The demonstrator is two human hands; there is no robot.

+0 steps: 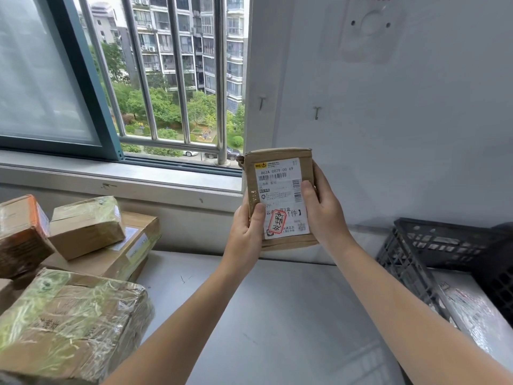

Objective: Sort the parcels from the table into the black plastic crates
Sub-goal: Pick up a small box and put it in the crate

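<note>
Both grips are closed on one small brown cardboard parcel [279, 190] — the left-hand grip [245, 232] wraps its lower left edge with the thumb laid across the front, and the right-hand grip [324, 212] clasps the right edge with the thumb pressed on the white shipping label [277, 173]. Held up off the grey surface [277, 315], the parcel hangs in front of the white wall [388, 134], just right of the window sill [166, 173].

Its long axis runs from twelve to six o'clock, near upright with the top leaning a touch left, and the labelled face is turned toward the person. Barcodes, printed text and a red-edged sticker [276, 224] with handwriting show on the label. The cardboard looks scuffed at the top left corner, with shiny tape down its left edge. I'd judge it light and stiff enough for one hand.

From the parcel, the black plastic latticed crate [410, 245] lies at about four o'clock, well apart and lower, on the surface against the wall. The right-hand grip is the nearer one to it, so a carry would go rightward and down. At eight o'clock sits a pile of tape-wrapped brown cardboard boxes [83, 226], not yet sorted.
</note>
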